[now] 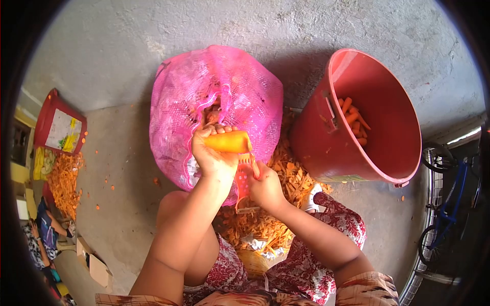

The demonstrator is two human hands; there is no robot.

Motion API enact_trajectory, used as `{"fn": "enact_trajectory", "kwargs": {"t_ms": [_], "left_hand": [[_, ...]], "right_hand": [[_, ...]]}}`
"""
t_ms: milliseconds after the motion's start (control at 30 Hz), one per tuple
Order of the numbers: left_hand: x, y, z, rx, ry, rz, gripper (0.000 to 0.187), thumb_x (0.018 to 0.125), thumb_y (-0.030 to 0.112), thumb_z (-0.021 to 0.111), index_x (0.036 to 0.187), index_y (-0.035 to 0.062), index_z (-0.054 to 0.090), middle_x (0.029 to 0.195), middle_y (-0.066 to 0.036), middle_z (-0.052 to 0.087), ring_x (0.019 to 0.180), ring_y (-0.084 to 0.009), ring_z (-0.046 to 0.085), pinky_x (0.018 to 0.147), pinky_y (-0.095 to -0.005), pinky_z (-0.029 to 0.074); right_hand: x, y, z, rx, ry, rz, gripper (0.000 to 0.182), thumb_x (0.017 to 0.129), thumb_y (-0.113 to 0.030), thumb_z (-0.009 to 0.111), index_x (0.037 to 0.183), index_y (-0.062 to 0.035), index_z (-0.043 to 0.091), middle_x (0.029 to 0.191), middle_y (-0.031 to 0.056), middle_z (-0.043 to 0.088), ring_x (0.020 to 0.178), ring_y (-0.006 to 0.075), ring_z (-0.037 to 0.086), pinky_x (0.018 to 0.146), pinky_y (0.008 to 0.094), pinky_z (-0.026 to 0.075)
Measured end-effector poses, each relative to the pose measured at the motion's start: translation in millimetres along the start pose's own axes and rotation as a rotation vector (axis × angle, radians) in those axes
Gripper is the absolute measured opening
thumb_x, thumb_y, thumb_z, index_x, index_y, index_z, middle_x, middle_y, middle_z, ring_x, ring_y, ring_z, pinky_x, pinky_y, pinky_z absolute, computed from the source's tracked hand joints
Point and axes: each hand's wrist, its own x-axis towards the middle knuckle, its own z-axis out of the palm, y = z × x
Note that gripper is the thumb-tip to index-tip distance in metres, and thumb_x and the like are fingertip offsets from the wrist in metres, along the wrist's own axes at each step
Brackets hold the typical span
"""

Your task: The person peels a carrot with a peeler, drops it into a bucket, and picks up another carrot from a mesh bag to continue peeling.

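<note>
My left hand (pixel 212 153) grips an orange carrot (pixel 230 142), holding it level in front of me over a pile of carrot peelings (pixel 286 178). Just below and to the right, my right hand (pixel 265 187) holds an orange peeler (pixel 244 176) with its blade up against the carrot's right end. Behind both hands stands a pink mesh sack (pixel 217 104), open at the top, with more carrots inside.
A red bucket (pixel 365 122) at the right holds several peeled carrots (pixel 354 120). At the far left sit a red tray (pixel 61 127) and another heap of peelings (pixel 65 181), with another person (pixel 43 237) beside it. A bicycle (pixel 449 199) stands at the right edge.
</note>
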Motion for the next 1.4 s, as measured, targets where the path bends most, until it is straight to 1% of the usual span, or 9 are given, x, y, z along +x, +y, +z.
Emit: {"fn": "enact_trajectory", "kwargs": {"t_ms": [67,100,200,300,667,1067,1100,1200,1400], "left_hand": [[-5.8,0.0,6.5,0.061,-0.046,0.055,0.037,0.065,0.015,0.048,0.100,0.0016,0.043,0.062,-0.002,0.043,0.065,-0.0142,0.046,0.073,-0.0299,0.040],[-4.5,0.7,5.5,0.056,-0.037,0.046,0.025,0.066,0.015,0.048,0.087,0.0043,0.042,0.062,-0.003,0.043,0.065,-0.0158,0.046,0.072,-0.0317,0.041],[2.5,1.8,-1.4,0.049,0.024,-0.010,0.011,0.066,0.015,0.048,0.062,0.0096,0.039,0.062,-0.004,0.043,0.064,-0.0191,0.045,0.071,-0.0356,0.042],[5.7,2.8,-4.1,0.057,0.124,-0.088,0.012,0.066,0.016,0.048,0.062,0.0096,0.038,0.062,-0.005,0.043,0.062,-0.0192,0.045,0.070,-0.0363,0.042],[-1.3,1.6,0.5,0.141,0.189,-0.037,0.011,0.067,0.014,0.047,0.063,0.0086,0.038,0.064,-0.005,0.043,0.066,-0.0194,0.045,0.073,-0.0369,0.042],[-0.9,1.2,3.2,0.135,-0.258,-0.066,0.015,0.065,0.018,0.048,0.058,0.0111,0.036,0.062,-0.003,0.039,0.069,-0.0171,0.042,0.073,-0.0306,0.036],[-0.1,-0.3,2.4,0.103,-0.227,-0.081,0.013,0.066,0.017,0.048,0.061,0.0107,0.037,0.062,-0.003,0.040,0.068,-0.0169,0.043,0.073,-0.0308,0.037],[2.0,-1.1,1.1,0.039,-0.100,-0.095,0.012,0.067,0.016,0.047,0.075,0.0089,0.040,0.062,-0.001,0.040,0.064,-0.0159,0.044,0.073,-0.0313,0.039],[2.5,-2.2,3.3,0.107,0.119,-0.100,0.050,0.070,0.012,0.045,0.118,0.0069,0.032,0.060,0.002,0.041,0.057,-0.0112,0.046,0.071,-0.0312,0.043]], "right_hand": [[0.0,3.0,0.6,0.003,-0.055,0.021,0.012,0.078,-0.011,0.050,0.081,0.0006,0.053,0.060,0.0149,0.053,0.055,0.0239,0.053,0.051,0.0341,0.042],[0.3,3.5,0.1,0.004,-0.082,0.031,0.014,0.081,-0.011,0.048,0.085,0.0001,0.055,0.058,0.0104,0.054,0.050,0.0160,0.054,0.048,0.0295,0.043],[1.1,2.5,-3.3,-0.074,-0.114,0.062,0.014,0.080,-0.010,0.048,0.087,-0.0007,0.056,0.059,0.0085,0.054,0.052,0.0142,0.054,0.049,0.0285,0.043],[1.3,2.9,-4.6,0.018,-0.107,0.092,0.012,0.073,-0.011,0.050,0.077,0.0009,0.051,0.066,0.0236,0.053,0.070,0.0379,0.054,0.060,0.0419,0.044],[5.1,-0.3,-4.0,0.044,-0.142,0.099,0.014,0.075,-0.012,0.050,0.079,0.0010,0.054,0.067,0.0216,0.055,0.069,0.0336,0.057,0.060,0.0377,0.044],[7.6,-8.2,-6.5,0.129,-0.174,0.067,0.017,0.079,-0.014,0.047,0.082,0.0009,0.055,0.067,0.0192,0.055,0.064,0.0299,0.057,0.058,0.0350,0.043],[7.1,-5.8,-6.2,0.143,-0.168,0.059,0.017,0.079,-0.014,0.047,0.082,0.0008,0.055,0.067,0.0193,0.055,0.064,0.0304,0.057,0.058,0.0352,0.043],[8.2,-1.1,-5.7,0.132,-0.143,0.051,0.020,0.085,-0.018,0.045,0.086,-0.0013,0.057,0.059,0.0076,0.053,0.051,0.0130,0.050,0.050,0.0297,0.041],[15.3,13.8,-5.2,-0.158,-0.121,0.053,0.017,0.082,-0.016,0.047,0.086,-0.0049,0.060,0.064,0.0151,0.057,0.058,0.0245,0.058,0.052,0.0331,0.044]]}}
